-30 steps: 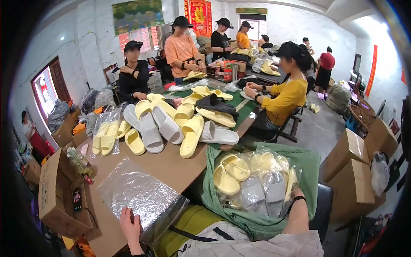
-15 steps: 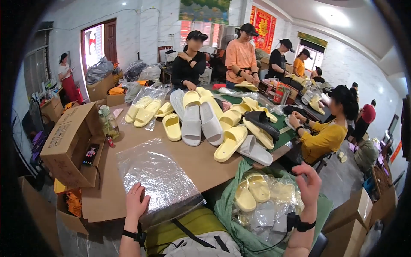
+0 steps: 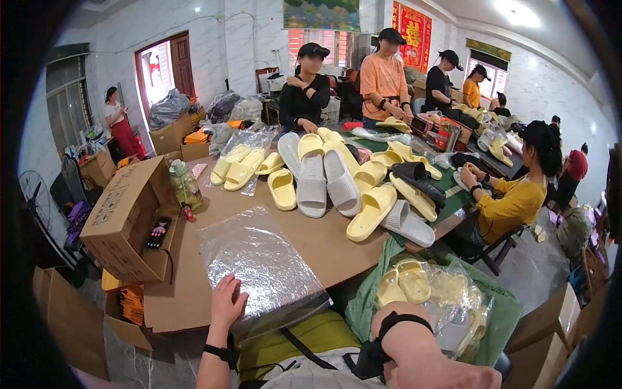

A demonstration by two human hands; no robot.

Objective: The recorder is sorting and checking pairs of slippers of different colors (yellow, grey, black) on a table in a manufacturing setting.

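Now my right hand (image 3: 447, 373), raised over the green sack (image 3: 363, 305) half a second ago, has drawn in close to the camera, near right; I cannot tell how its fingers are set. My left hand (image 3: 228, 302) stays on the clear plastic film (image 3: 264, 259), near left, fingers loosely together, thumb apart. Beyond it, the slipper pile (image 3: 371, 212) lies unchanged.

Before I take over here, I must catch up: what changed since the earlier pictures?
The right hand has left the bagged slippers in the green sack and come back toward the camera; its grip is too unclear to read. The view has swung left. The left hand stays on the clear plastic bag; the slipper pile looks unchanged.
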